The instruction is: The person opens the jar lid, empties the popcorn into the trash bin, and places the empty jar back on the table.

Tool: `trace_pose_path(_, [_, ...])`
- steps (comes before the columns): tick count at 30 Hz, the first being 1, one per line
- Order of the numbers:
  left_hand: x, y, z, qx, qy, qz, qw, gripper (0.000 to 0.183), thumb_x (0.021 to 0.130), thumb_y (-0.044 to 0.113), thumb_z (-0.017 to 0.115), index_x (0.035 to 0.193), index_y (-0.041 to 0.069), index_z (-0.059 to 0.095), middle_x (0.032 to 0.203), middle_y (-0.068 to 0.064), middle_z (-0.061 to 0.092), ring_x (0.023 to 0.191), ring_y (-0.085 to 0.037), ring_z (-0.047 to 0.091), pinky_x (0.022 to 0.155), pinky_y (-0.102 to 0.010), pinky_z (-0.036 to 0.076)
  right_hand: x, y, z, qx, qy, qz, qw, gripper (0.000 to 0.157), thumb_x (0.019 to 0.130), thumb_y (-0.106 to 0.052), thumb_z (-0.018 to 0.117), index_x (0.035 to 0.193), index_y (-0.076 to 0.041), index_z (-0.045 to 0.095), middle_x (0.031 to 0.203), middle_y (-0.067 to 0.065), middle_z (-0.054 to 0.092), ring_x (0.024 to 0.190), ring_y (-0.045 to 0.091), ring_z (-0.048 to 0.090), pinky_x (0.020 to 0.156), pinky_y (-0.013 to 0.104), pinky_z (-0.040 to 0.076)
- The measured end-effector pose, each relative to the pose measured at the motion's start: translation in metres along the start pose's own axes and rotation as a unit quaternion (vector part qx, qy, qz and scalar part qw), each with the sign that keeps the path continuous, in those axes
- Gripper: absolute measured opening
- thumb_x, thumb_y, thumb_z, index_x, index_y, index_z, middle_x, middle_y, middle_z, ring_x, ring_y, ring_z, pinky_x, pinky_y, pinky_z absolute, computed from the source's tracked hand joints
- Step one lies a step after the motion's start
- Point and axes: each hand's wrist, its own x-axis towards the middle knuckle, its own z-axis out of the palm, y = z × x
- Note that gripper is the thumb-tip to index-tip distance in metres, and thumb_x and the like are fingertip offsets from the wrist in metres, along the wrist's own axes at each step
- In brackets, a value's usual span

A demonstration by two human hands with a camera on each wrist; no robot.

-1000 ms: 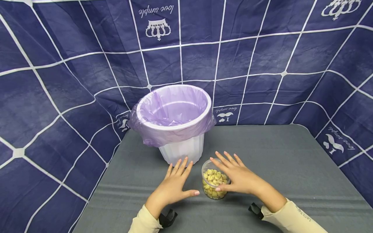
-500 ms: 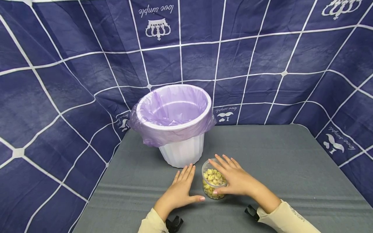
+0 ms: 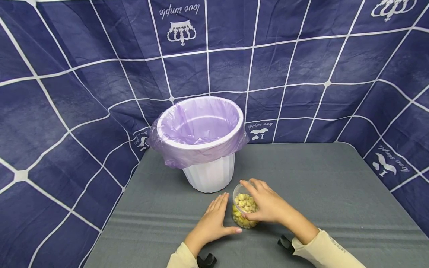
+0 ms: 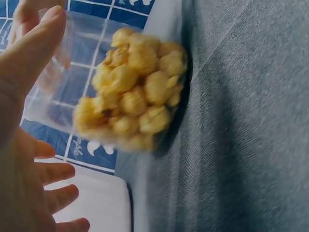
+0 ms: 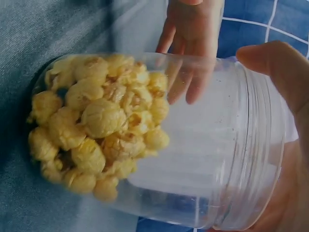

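Note:
A clear plastic jar (image 3: 245,220) stands on the grey table surface, its top uncovered. Pale yellow popcorn (image 5: 101,118) fills its lower part, while the upper wall is see-through. My right hand (image 3: 269,204) grips the jar from the right at the rim, thumb (image 5: 260,58) on the near side and fingers over the far side. To the jar's left my left hand (image 3: 212,219) is spread, its fingers straight and its thumb pointing at the jar's near side. In the left wrist view, the left thumb overlaps the jar's upper end.
Behind the hands stands a white ribbed bin (image 3: 209,175), lined with a purple plastic bag (image 3: 197,158) folded over its rim. Blue cloth (image 3: 268,67) with white grid lines hangs around the back and sides of the grey table (image 3: 301,171).
My left hand has moved right, closer to the jar, its fingers drawing together. My right hand has moved slightly left and its fingers have bent onto the jar's rim.

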Motion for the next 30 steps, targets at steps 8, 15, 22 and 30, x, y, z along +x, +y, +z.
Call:
trace_pose_path(8, [0.004,0.004,0.005,-0.029,0.083,0.023,0.9959,0.11,0.06,0.054,0.074,0.141,0.006,0.018,0.139,-0.014,0.029,0.128,-0.032,0.026,0.099,-0.049,0.027,-0.002,-0.006,-0.007,0.049,0.028,0.007,0.998,0.099,0.056,-0.044,0.074,0.139,-0.019,0.028,0.126,0.013,0.038,0.111,0.029,0.04,0.077,0.045,0.046])
trace_pose_path(15, [0.011,0.007,0.007,-0.029,0.184,0.054,0.9809,0.115,0.049,0.05,0.082,0.138,0.005,0.024,0.131,-0.011,0.032,0.118,-0.027,0.035,0.092,-0.045,0.037,-0.005,-0.006,-0.006,0.094,0.046,0.032,0.994,0.108,0.053,-0.044,0.078,0.141,-0.014,0.024,0.126,0.011,0.036,0.112,0.028,0.039,0.082,0.046,0.043])
trace_pose_path(22, [0.016,0.008,0.009,0.029,0.248,0.062,0.9664,0.115,0.043,0.053,0.082,0.132,0.001,0.033,0.125,-0.012,0.038,0.114,-0.024,0.038,0.092,-0.041,0.036,-0.006,-0.007,-0.005,0.106,0.067,0.04,0.991,0.11,0.053,-0.047,0.08,0.14,-0.007,0.025,0.126,0.014,0.036,0.114,0.03,0.038,0.086,0.047,0.041])
trace_pose_path(30, [0.019,0.007,0.004,0.075,0.282,0.084,0.9529,0.107,0.043,0.052,0.082,0.127,0.002,0.04,0.118,-0.011,0.044,0.107,-0.025,0.044,0.089,-0.04,0.038,-0.008,-0.01,-0.001,0.112,0.086,0.047,0.989,0.104,0.051,-0.047,0.08,0.135,-0.007,0.033,0.123,0.015,0.039,0.109,0.031,0.043,0.085,0.048,0.041])
